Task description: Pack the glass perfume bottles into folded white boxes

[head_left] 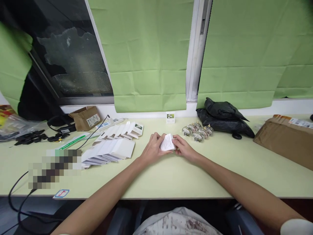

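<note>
Near the middle of the table, a small white box (167,142) with fine dark print on its upper face is held between both hands. My left hand (153,147) grips its left side, thumb along the near edge of the print. Fingers of my right hand (183,147) pinch its right side. Behind the hands, against the wall, stands a white box with a picture on it (170,117). Several clear-wrapped round items (197,131) with gold-coloured tips lie beyond my right hand. To the left are flattened white cartons (110,150) in overlapping rows.
Black plastic bags (223,117) and a large brown package (286,140) lie on the right. An open cardboard box (85,119), black cables (18,202) and a blurred-out object (55,169) are on the left. The table (176,182) ends close to my body.
</note>
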The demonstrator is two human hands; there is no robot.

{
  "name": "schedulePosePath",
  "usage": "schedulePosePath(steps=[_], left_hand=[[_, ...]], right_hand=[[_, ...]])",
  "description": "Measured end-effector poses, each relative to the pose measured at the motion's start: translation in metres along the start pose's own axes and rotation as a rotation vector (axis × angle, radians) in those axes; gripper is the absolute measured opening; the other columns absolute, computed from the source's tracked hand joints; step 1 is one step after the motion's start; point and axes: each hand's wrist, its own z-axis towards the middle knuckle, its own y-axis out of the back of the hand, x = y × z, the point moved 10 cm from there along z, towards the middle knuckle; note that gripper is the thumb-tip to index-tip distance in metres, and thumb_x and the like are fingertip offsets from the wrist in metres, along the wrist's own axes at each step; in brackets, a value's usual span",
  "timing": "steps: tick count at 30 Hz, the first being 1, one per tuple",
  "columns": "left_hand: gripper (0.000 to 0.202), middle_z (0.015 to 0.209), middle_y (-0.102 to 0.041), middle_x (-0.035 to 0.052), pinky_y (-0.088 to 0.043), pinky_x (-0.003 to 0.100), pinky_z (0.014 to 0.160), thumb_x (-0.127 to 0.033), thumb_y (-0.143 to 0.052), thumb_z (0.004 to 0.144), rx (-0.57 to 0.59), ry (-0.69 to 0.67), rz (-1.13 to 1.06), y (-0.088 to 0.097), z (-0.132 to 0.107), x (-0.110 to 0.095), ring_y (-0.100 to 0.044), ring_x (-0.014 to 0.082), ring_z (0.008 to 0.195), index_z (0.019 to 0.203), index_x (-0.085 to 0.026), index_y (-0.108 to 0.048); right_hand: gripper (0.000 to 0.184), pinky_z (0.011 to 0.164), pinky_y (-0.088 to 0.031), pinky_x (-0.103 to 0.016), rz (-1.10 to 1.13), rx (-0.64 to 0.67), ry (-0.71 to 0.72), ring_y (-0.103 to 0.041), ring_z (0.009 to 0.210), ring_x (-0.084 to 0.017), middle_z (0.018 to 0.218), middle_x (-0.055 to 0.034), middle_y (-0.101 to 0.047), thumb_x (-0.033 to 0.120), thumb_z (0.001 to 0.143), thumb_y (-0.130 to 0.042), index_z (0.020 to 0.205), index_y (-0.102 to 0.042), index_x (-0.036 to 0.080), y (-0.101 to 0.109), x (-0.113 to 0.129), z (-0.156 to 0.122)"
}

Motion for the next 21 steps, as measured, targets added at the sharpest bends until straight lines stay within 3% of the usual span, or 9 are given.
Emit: schedulePosePath(steps=[6, 12, 14, 16, 18, 21], left_hand=[[0.076, 0.109, -0.050, 0.0090, -0.050, 0.043, 0.092, -0.065, -0.080, 0.078, -0.011, 0.016, -0.026, 0.001, 0.001, 0.002, -0.051, 0.0298, 0.107, 0.140, -0.027, -0.057], [0.069, 0.110, -0.054, 0.0062, -0.049, 0.039, 0.094, -0.059, -0.081, 0.081, 0.009, 0.121, -0.125, 0.004, 0.000, 0.019, -0.057, 0.0262, 0.107, 0.138, -0.028, -0.059], [0.066, 0.112, -0.055, 0.0054, -0.049, 0.037, 0.093, -0.056, -0.081, 0.082, 0.005, 0.148, -0.163, 0.006, 0.000, 0.024, -0.059, 0.0251, 0.106, 0.137, -0.028, -0.058], [0.068, 0.113, -0.056, 0.0053, -0.049, 0.037, 0.093, -0.056, -0.082, 0.081, -0.002, 0.146, -0.168, 0.008, 0.001, 0.024, -0.059, 0.0251, 0.107, 0.137, -0.027, -0.058], [0.071, 0.114, -0.055, 0.0054, -0.049, 0.037, 0.093, -0.056, -0.082, 0.080, -0.009, 0.132, -0.154, 0.009, 0.002, 0.021, -0.058, 0.0254, 0.109, 0.139, -0.027, -0.056], [0.073, 0.115, -0.053, 0.0057, -0.049, 0.037, 0.093, -0.057, -0.082, 0.080, -0.023, 0.114, -0.129, 0.009, 0.002, 0.017, -0.057, 0.0256, 0.111, 0.140, -0.027, -0.054]], right_hand=[[0.049, 0.045, -0.034, -0.022, -0.097, -0.024, 0.111, -0.046, 0.053, -0.012, 0.070, 0.0042, -0.052, 0.060, 0.097, -0.054, 0.130, -0.057, 0.024, 0.001, -0.002, 0.002], [0.052, 0.043, -0.036, -0.022, -0.089, -0.095, 0.104, -0.045, 0.049, -0.013, 0.071, 0.0051, -0.052, 0.046, 0.100, -0.042, 0.150, -0.040, 0.031, 0.019, 0.011, -0.001], [0.052, 0.048, -0.042, -0.024, -0.197, -0.138, 0.213, -0.049, 0.055, -0.013, 0.089, 0.0007, -0.059, 0.039, 0.100, -0.041, 0.152, -0.039, 0.034, 0.024, 0.030, -0.006], [0.047, 0.065, -0.052, -0.029, -0.412, -0.183, 0.376, -0.057, 0.074, -0.015, 0.107, -0.0045, -0.057, 0.030, 0.101, -0.040, 0.146, -0.050, 0.034, 0.024, 0.053, -0.014], [0.045, 0.083, -0.053, -0.035, -0.602, -0.212, 0.533, -0.058, 0.092, -0.019, 0.118, -0.0079, -0.052, 0.021, 0.101, -0.039, 0.141, -0.059, 0.032, 0.016, 0.070, -0.024], [0.045, 0.090, -0.052, -0.039, -0.744, -0.181, 0.714, -0.057, 0.100, -0.022, 0.129, -0.0101, -0.049, 0.015, 0.101, -0.042, 0.138, -0.061, 0.031, 0.000, 0.082, -0.037]])
